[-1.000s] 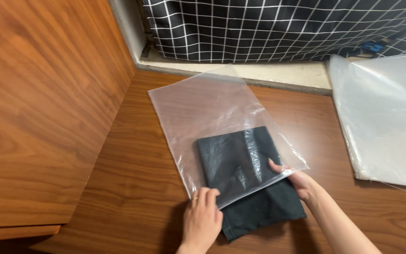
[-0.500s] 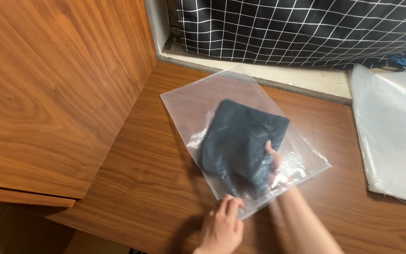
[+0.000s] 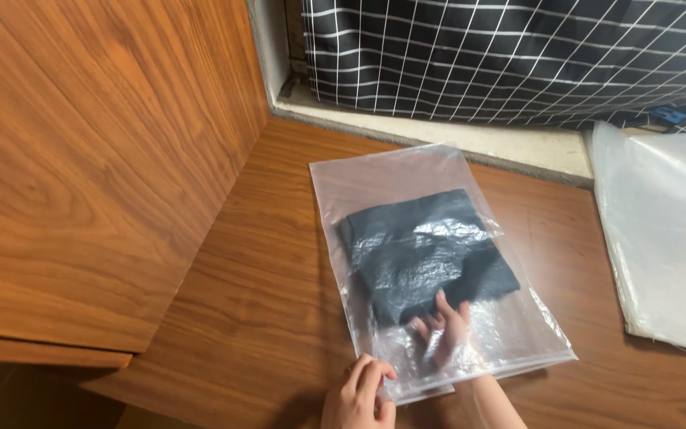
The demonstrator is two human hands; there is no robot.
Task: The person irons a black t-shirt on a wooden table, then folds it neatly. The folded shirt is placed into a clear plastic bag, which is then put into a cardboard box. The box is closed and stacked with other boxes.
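A clear plastic bag (image 3: 391,179) lies flat on the brown wooden table (image 3: 263,270). A folded dark cloth (image 3: 422,254) sits fully inside it, near the middle. My right hand (image 3: 442,330) reaches in through the bag's near opening, fingers spread against the cloth's near edge. My left hand (image 3: 359,393) pinches the bag's near left corner at the table's front edge.
A stack of clear plastic bags (image 3: 664,238) lies at the right. A wooden panel wall (image 3: 89,159) rises on the left. Behind the table runs a pale ledge (image 3: 510,143) with a black grid-patterned fabric (image 3: 518,56) above it.
The dark cloth has gone from half out of the bag to fully inside. My right hand has followed it in. My left hand has kept hold of the bag's near edge.
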